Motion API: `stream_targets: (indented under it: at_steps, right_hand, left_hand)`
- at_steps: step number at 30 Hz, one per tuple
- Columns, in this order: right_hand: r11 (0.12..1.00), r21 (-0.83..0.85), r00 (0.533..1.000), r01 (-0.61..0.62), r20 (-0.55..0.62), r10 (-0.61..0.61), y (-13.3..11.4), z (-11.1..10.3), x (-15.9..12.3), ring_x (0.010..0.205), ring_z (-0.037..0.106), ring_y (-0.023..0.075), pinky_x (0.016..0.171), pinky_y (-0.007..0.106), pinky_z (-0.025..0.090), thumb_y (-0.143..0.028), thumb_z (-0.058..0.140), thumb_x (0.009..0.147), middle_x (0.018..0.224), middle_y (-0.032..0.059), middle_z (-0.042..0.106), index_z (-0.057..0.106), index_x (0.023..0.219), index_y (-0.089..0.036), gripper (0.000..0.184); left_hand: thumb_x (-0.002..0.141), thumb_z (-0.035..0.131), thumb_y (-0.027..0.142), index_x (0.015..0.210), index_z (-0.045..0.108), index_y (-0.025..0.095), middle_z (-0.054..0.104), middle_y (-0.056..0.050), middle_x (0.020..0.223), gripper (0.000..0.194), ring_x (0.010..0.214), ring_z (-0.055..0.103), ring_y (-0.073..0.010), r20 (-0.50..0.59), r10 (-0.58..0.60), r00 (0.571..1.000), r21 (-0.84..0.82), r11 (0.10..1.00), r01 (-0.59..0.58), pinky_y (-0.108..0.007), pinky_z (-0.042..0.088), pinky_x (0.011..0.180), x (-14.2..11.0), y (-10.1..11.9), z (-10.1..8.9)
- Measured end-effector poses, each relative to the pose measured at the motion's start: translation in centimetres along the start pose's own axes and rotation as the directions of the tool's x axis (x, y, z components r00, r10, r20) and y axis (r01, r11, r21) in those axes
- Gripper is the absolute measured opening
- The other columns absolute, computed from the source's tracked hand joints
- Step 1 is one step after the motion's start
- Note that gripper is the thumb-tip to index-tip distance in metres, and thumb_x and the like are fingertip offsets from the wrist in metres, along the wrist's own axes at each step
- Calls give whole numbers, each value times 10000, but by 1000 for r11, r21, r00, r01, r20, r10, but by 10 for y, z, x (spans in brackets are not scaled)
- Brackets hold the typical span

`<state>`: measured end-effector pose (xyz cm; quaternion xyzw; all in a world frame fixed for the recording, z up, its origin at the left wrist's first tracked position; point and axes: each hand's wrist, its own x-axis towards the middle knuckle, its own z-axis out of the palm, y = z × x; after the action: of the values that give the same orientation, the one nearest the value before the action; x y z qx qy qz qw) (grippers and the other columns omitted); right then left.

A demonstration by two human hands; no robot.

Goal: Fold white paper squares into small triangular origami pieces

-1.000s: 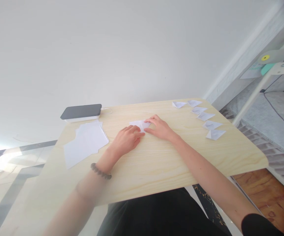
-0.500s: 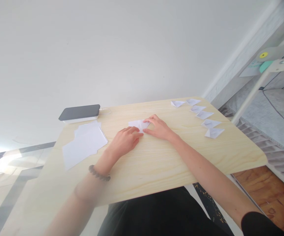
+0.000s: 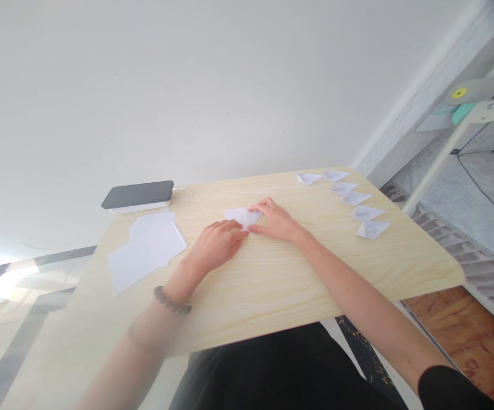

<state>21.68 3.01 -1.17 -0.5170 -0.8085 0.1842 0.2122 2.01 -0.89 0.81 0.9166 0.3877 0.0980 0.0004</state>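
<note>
White paper [image 3: 243, 214] lies low on the pale wood tabletop [image 3: 272, 290], at the middle of the frame, and it should handle as something very light: thin, easily bent, stiffer wherever layers double up, and apt to slide over the smooth surface if nothing pins it. It looks likely to crease at the wrong spot or tear under a hard tug, so the surest hold is at its two ends, flat fingertips pressing from above, with a light thumb-and-forefinger pinch for any loose edge. The left hand [image 3: 218, 244] has its fingers bent over the near edge, the thumb just beside them; whether they pinch the paper is hidden. The right hand [image 3: 277, 221] rests at the right end, thumb and forefinger parted with part of the paper showing between them, spanning it rather than clasping it. In looks, the paper is small and plain white, longer across than deep, with a faint line near its middle that seems to be a crease; the fingers cover too much to make out the full outline. Flat sheets [image 3: 147, 245] overlap on the left side of the frame, below a dark device [image 3: 139, 195], and six pointed folded pieces [image 3: 374, 229] sit at the upper right of the tabletop.
</note>
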Motion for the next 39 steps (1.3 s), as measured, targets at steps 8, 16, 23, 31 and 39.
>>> stream_targets:
  at_steps: [8,16,23,31,39]
  right_hand:
    - [1000,5,1000,16,-2,-16,2,1,0,908,525,157,865,318,400,-433,605,674,1052,30,447,531,1102,-264,466]
    - [1000,-6,1000,23,-5,-23,2,2,0,921,520,162,861,317,400,-435,607,675,1047,34,453,532,1101,-258,467]
    - [999,-20,999,30,-15,-30,0,2,0,945,515,169,860,324,400,-434,600,680,1048,36,458,529,1100,-258,461]
    - [1000,4,1000,28,-1,-28,1,1,0,966,505,170,881,323,388,-422,608,673,1053,38,452,530,1103,-256,468]
    - [996,85,1000,22,-16,-21,5,1,1,960,508,144,890,296,378,-323,535,743,1019,26,489,552,1070,-239,338]
  left_hand:
    - [822,419,194,1022,601,246,575,-43,1068,276,880,566,-190,-1,0,1000,22,1000,0,-342,452,772,0,1,-1]
    - [821,421,188,1029,598,246,578,-41,1061,279,870,566,-186,-8,-3,1000,26,1000,4,-331,452,761,1,1,1]
    - [820,417,185,1025,602,243,583,-42,1048,282,860,568,-192,-1,-11,1000,41,999,11,-334,456,744,1,2,0]
    - [819,416,184,1025,602,249,572,-44,1068,285,870,563,-190,8,-3,1000,43,999,3,-339,452,761,0,2,-1]
    - [837,402,196,1022,605,247,578,-48,1027,280,863,558,-177,-7,-15,1000,20,1000,15,-318,447,755,0,1,1]
